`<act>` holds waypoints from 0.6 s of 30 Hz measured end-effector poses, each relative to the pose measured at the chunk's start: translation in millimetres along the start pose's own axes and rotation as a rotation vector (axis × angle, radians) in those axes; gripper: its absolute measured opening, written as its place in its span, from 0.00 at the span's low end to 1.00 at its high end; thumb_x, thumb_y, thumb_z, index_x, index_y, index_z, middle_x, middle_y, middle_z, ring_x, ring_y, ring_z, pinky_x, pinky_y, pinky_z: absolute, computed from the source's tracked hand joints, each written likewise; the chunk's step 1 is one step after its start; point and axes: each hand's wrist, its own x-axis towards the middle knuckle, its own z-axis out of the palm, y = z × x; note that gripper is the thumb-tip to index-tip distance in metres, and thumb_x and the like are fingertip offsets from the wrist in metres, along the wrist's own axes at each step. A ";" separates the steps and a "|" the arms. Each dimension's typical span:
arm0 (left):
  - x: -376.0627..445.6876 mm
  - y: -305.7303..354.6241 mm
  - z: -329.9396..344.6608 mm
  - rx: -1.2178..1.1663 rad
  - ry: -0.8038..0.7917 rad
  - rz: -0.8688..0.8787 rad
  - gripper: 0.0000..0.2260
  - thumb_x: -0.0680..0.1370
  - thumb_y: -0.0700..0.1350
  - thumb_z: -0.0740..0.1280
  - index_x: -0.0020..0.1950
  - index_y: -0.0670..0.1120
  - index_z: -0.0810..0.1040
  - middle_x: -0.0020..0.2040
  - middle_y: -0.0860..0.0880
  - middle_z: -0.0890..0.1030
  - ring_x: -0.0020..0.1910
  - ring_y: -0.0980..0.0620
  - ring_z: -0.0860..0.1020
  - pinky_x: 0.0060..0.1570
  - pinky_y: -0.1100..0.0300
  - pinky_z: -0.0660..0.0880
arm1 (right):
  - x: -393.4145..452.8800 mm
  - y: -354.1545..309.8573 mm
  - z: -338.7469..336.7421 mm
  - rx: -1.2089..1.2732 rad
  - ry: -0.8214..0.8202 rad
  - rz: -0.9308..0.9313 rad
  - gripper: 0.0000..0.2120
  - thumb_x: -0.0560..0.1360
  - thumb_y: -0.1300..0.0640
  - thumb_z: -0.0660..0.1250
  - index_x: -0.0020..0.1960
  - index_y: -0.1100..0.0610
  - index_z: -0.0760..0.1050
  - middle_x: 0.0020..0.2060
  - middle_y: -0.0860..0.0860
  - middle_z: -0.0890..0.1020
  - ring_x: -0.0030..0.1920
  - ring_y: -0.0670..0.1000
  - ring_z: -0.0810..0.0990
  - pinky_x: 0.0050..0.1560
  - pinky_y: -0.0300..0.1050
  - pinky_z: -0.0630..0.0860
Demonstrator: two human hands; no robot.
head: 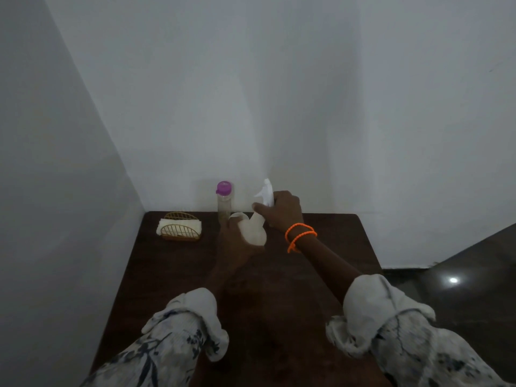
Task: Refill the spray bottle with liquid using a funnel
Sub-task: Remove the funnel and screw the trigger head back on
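While the left hand grips the light, slippery spray bottle by its body, the right hand clasps its trigger head beside the purple-capped bottle.

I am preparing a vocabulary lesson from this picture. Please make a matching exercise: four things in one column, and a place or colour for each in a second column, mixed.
Things:
1. clear bottle with purple cap
2. gold wire napkin holder
3. white spray head
4. orange bead bracelets

Places:
A. on the right wrist
B. in the right hand
C. far left corner of the dark wooden table
D. standing by the wall, left of both hands

Pairs: 1-D, 2-C, 3-B, 4-A
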 end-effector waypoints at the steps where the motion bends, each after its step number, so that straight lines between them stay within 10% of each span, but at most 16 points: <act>1: -0.5 0.1 1.2 -0.002 0.000 -0.002 0.48 0.58 0.52 0.86 0.71 0.42 0.67 0.69 0.41 0.68 0.67 0.44 0.71 0.61 0.48 0.75 | -1.7 -1.7 3.5 -0.007 0.005 0.029 0.15 0.70 0.46 0.74 0.40 0.58 0.82 0.31 0.51 0.80 0.34 0.50 0.79 0.35 0.40 0.70; 9: 0.8 2.5 1.6 -0.051 0.044 -0.003 0.44 0.59 0.52 0.86 0.69 0.42 0.69 0.67 0.42 0.71 0.66 0.45 0.72 0.61 0.52 0.74 | -4.4 8.2 12.8 0.493 -0.298 0.163 0.11 0.69 0.61 0.76 0.51 0.59 0.82 0.35 0.53 0.81 0.33 0.50 0.80 0.33 0.44 0.79; 18: 4.6 9.1 6.9 -0.099 0.077 -0.017 0.44 0.59 0.54 0.86 0.68 0.41 0.71 0.66 0.43 0.74 0.65 0.48 0.73 0.57 0.60 0.69 | -12.8 17.9 32.9 0.324 0.262 -0.059 0.25 0.64 0.45 0.82 0.30 0.61 0.72 0.26 0.48 0.71 0.29 0.44 0.69 0.32 0.32 0.65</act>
